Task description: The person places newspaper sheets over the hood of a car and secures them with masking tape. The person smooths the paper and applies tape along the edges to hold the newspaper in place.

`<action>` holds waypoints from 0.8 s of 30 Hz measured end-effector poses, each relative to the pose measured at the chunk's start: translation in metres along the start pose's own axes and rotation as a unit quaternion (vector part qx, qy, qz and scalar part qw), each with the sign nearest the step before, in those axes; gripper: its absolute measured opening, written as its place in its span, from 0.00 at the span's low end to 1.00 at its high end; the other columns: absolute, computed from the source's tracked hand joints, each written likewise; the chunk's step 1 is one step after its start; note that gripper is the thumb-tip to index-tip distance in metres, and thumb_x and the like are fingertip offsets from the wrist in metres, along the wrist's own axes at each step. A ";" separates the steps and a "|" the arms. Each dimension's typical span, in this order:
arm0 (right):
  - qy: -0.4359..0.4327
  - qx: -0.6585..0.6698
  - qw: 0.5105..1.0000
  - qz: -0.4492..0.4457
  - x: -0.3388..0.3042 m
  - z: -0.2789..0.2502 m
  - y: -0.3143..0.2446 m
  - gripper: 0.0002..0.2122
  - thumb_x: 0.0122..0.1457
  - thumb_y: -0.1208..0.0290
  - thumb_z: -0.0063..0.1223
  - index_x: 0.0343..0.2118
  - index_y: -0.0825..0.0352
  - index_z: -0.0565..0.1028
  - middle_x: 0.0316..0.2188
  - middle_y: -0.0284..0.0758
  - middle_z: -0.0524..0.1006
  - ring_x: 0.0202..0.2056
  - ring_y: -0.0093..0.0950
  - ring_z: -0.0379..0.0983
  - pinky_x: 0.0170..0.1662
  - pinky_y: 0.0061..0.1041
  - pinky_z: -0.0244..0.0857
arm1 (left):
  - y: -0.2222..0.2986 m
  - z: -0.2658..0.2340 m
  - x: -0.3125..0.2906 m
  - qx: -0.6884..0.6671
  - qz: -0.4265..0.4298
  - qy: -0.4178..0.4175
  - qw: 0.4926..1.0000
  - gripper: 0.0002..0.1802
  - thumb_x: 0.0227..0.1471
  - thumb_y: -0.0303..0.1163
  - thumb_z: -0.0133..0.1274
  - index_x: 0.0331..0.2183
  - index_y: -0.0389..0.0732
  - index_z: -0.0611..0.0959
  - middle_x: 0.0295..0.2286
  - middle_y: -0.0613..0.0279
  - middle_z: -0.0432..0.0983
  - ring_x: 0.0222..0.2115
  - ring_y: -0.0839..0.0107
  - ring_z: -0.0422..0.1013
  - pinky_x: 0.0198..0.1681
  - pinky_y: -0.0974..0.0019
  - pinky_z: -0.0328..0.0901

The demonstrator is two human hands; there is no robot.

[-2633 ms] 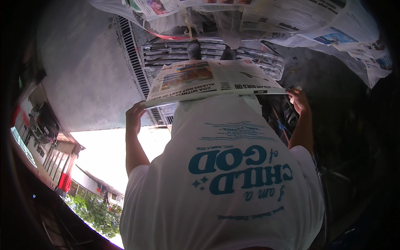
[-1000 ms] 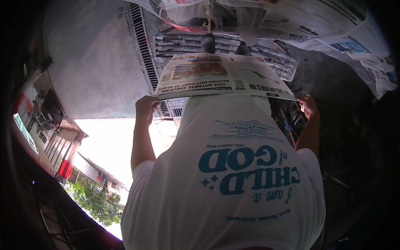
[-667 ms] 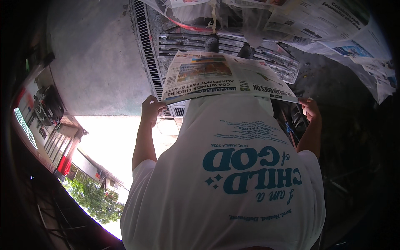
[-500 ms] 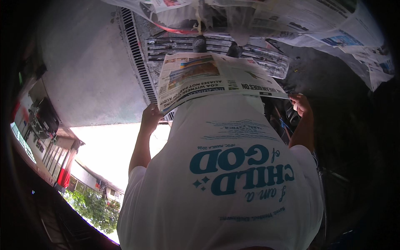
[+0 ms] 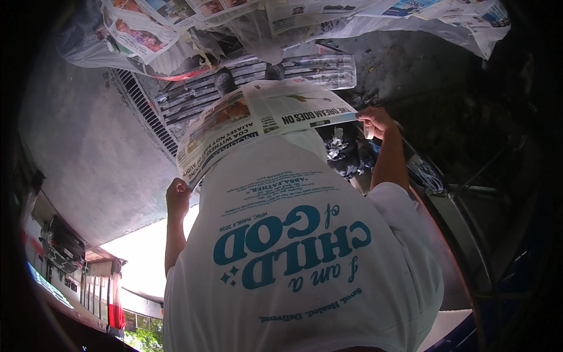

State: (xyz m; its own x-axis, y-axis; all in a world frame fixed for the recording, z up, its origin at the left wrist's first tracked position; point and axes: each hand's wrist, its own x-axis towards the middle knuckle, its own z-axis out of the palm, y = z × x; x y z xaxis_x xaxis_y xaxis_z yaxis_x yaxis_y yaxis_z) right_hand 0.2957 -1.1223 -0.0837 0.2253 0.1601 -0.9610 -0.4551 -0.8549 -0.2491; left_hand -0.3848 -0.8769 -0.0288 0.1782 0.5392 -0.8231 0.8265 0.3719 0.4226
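Observation:
A newspaper sheet [image 5: 275,108] is stretched out in front of my white shirt, with colour pictures and dark print on it. My left hand [image 5: 177,196] pinches its near left corner, fingers closed. At the opposite end my right hand [image 5: 378,122] is closed on the near right corner. A pale ring, apparently a roll of masking tape [image 5: 369,130], hangs at the right hand's fingers. The sheet bows slightly between the two hands.
Clear plastic with newspaper sheets [image 5: 316,14] spans the far side, ahead of my dark shoes [image 5: 224,82]. Dirty slats [image 5: 193,94] lie on the ground around the shoes. A drain grate [image 5: 146,108] crosses the concrete at left. Cables [image 5: 427,176] and dark clutter are at right.
The view has turned, so the newspaper and both hands sit farther left in it. The sheet slants more, its right end higher. The tape ring shows more plainly. Both hands keep their hold.

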 end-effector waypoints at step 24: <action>0.106 -0.016 0.994 -0.010 -0.024 0.016 0.033 0.11 0.52 0.84 0.67 0.29 0.62 0.74 0.22 0.28 0.72 0.21 0.18 0.62 0.25 0.21 0.55 | 0.131 -0.025 0.070 0.216 0.371 -0.154 0.890 0.19 0.65 0.35 0.49 0.55 0.42 0.82 0.44 0.43 0.78 0.41 0.53 0.79 0.49 0.55 0.72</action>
State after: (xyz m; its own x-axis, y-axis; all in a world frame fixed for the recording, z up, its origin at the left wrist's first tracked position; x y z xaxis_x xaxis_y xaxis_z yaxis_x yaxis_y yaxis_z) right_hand 0.2621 -1.1463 -0.0707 0.4121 0.0715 -0.9083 -0.4225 -0.8683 -0.2600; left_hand -0.2776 -0.7719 -0.0216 0.8431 0.2583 -0.4717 0.5372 -0.3610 0.7623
